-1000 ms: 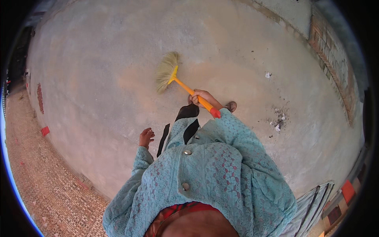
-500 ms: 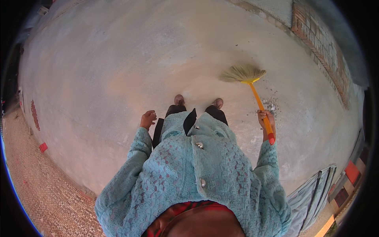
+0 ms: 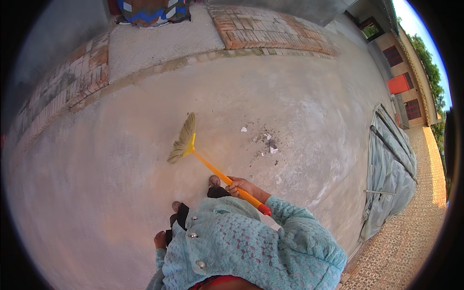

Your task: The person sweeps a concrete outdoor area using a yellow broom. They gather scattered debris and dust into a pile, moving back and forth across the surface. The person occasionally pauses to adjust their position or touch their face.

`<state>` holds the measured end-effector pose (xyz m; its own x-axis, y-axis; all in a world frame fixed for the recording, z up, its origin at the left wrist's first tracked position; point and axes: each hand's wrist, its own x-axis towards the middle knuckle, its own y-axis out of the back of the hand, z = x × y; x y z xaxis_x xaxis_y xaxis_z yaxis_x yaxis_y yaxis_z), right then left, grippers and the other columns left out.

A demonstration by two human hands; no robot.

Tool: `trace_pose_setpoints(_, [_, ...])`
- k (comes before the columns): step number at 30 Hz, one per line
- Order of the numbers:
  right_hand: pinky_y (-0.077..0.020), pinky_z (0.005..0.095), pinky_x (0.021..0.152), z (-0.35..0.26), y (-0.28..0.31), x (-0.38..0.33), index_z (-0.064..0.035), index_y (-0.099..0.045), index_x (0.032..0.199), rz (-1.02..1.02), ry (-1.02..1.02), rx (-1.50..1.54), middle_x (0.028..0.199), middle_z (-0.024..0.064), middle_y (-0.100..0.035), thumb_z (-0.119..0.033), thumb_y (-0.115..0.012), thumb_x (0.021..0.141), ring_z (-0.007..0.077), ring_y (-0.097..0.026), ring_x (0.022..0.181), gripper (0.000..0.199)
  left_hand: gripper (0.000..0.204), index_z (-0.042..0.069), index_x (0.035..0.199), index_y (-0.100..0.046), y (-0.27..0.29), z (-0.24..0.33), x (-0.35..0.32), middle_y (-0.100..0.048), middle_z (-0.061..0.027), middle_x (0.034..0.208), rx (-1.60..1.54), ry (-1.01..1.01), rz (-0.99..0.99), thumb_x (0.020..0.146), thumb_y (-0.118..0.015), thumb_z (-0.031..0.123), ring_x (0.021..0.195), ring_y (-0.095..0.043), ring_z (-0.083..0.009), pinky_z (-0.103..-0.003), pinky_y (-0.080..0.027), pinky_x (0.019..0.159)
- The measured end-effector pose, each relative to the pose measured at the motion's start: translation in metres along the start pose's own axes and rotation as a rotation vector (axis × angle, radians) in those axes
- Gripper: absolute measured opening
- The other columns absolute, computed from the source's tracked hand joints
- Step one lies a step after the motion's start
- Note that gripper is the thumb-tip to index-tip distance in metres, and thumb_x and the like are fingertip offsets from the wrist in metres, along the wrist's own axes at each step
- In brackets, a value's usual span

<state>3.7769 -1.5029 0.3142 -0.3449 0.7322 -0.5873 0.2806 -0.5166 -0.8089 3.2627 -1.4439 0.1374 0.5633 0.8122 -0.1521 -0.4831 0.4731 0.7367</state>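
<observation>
A broom with an orange handle, a yellow collar and fanned straw bristles slants across the concrete floor. My right hand is wrapped round its handle near the red end cap, and the bristles point away to the left. To the right of the bristles lies a scattered patch of dark debris with white scraps. Down at my left side, beside the black cloth of my trousers, my left hand hangs with its fingers curled in and nothing showing in them.
Low brick platforms run along the far wall, with a patterned cloth-covered object between them. A grey plastic sheet covers something on the right, beside brick paving. A building with a red panel stands at the far right.
My body and view have turned right, toward the debris side. The broom head has swung to the left of the debris, still in my right hand. My left hand has dropped close to my leg.
</observation>
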Motion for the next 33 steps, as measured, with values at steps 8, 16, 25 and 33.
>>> trace_pose_setpoints(8, [-0.0370, 0.0232, 0.035, 0.005, 0.049, 0.058, -0.0015, -0.042, 0.077, 0.383, -0.029, -0.243, 0.055, 0.0075, -0.045, 0.002, -0.048, 0.069, 0.0135, -0.044, 0.040, 0.011, 0.010, 0.007, 0.077, -0.053, 0.040, 0.073, 0.023, -0.052, -0.0033, 0.059, -0.663, 0.487, 0.016, 0.071, -0.050, 0.014, 0.049, -0.052, -0.0122, -0.025, -0.040, 0.037])
trace_pose_setpoints(16, [-0.0361, 0.0217, 0.037, -0.037, 0.024, 0.009, -0.0052, -0.035, 0.091, 0.507, 0.160, -0.438, 0.060, 0.0058, -0.043, 0.006, -0.047, 0.067, 0.0103, -0.041, 0.044, 0.029, 0.029, 0.006, 0.096, -0.054, 0.042, 0.082, -0.009, -0.055, -0.0043, 0.071, -0.755, 1.102, 0.103, 0.073, -0.049, 0.022, 0.060, -0.054, -0.0133, -0.028, -0.045, 0.046])
trace_pose_setpoints(25, [-0.0333, 0.0141, 0.041, -0.006, -0.065, 0.013, -0.0109, -0.035, 0.109, 0.275, 0.193, -0.288, 0.071, 0.0047, -0.038, 0.006, -0.041, 0.069, 0.0044, -0.035, 0.050, 0.044, 0.029, 0.005, 0.095, -0.055, 0.002, 0.079, -0.057, -0.056, -0.0050, 0.071, -0.823, 1.176, 0.249, 0.072, -0.052, 0.023, 0.061, -0.055, -0.0129, -0.027, -0.046, 0.046])
trace_pose_setpoints(33, [-0.0322, 0.0140, 0.040, 0.049, -0.116, 0.061, -0.0148, -0.026, 0.124, 0.084, -0.085, -0.507, 0.076, 0.0073, -0.041, 0.006, -0.042, 0.068, 0.0055, -0.035, 0.047, 0.062, 0.027, 0.007, 0.095, -0.055, -0.005, 0.089, -0.109, -0.056, -0.0040, 0.072, -0.939, 1.338, 0.361, 0.073, -0.051, 0.021, 0.062, -0.055, -0.0133, -0.029, -0.046, 0.048])
